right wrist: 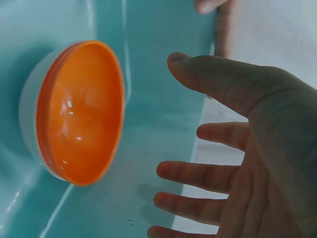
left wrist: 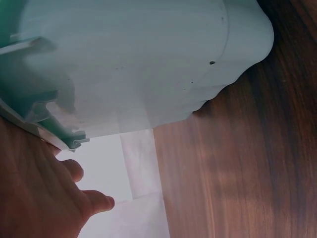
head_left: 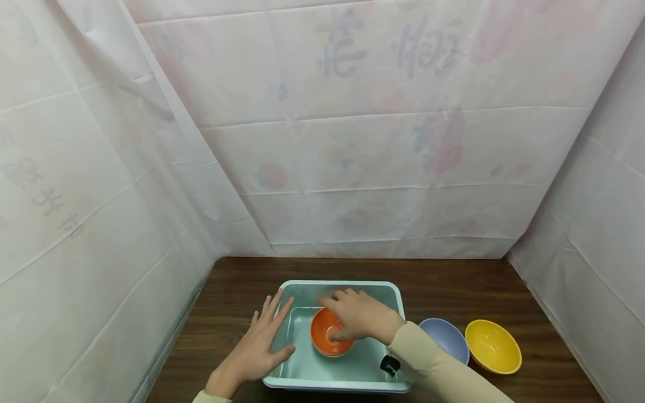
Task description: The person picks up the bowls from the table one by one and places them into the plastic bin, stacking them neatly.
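A pale green basin (head_left: 337,385) holds an orange bowl (head_left: 321,331), whose outside looks whitish in the right wrist view. My right hand (head_left: 359,316) hovers over that bowl with fingers spread. In the right wrist view, a gap separates the fingers from the orange bowl (right wrist: 84,116), and nothing is in the hand. Along the basin's left rim, my left hand (head_left: 256,348) has its fingers stretched out and its thumb pointing inward. From the left wrist, the basin's outer wall (left wrist: 143,64) shows next to the hand (left wrist: 44,183); most of the fingers are hidden.
To the right of the basin, a blue bowl (head_left: 445,337) and a yellow bowl (head_left: 492,347) stand side by side on the dark wooden table (head_left: 453,280). White printed sheets (head_left: 353,168) enclose the back and both sides. A small black device (head_left: 390,365) is at my right wrist.
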The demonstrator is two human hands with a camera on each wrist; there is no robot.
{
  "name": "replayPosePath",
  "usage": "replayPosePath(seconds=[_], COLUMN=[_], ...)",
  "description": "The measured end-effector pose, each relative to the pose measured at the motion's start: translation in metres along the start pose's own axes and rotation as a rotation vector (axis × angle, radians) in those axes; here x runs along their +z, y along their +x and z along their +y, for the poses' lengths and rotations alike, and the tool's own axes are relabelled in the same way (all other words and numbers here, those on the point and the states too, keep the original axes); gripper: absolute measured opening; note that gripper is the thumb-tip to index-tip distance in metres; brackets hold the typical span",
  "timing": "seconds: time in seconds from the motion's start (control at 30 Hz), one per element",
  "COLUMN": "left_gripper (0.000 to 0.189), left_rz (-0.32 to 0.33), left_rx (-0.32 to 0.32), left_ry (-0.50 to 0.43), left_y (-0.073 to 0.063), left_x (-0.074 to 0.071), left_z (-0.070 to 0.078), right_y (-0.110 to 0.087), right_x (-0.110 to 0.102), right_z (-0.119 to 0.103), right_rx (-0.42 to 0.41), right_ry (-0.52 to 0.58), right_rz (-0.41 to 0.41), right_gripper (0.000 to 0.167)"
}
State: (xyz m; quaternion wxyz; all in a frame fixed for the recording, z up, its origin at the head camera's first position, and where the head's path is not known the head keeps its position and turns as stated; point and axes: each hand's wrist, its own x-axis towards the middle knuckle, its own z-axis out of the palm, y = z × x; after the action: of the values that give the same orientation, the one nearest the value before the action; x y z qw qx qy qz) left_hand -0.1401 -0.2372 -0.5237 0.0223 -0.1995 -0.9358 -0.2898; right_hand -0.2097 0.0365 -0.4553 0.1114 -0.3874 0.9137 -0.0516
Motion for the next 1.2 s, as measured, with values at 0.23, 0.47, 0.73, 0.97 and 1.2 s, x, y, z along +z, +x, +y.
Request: replayPosePath(seconds=[0.23,0.47,0.73,0.97,1.2], left_gripper=[0.085,0.084,0.082,0.08,0.08], left_rz=[-0.011,-0.023,0.02,0.03,0.033], left_rx=[-0.005,-0.012,0.012,0.017,0.02], left_ry=[-0.001,0.012,0.035,0.048,0.044], left_y=[0.002,0.002,0.001,0.0,-0.001], left_x=[-0.001,-0.001,-0.001,0.0,0.0], left_z=[0.001,0.002,0.003,0.002,0.001], right_y=[-0.02,-0.048,-0.083,-0.111,-0.137], right_x=[-0.018,-0.021,-0.02,-0.012,0.006], right_z=[0.007,0.018,0.03,0.043,0.054], right_rx=[-0.025,-0.022,0.109,0.199,0.259], right_ry=[0.067,0.148,0.267,0.303,0.314], right_rz=[0.107,0.211,0.317,0.475,0.582], right_gripper=[0.076,0.075,0.078,0.076,0.074])
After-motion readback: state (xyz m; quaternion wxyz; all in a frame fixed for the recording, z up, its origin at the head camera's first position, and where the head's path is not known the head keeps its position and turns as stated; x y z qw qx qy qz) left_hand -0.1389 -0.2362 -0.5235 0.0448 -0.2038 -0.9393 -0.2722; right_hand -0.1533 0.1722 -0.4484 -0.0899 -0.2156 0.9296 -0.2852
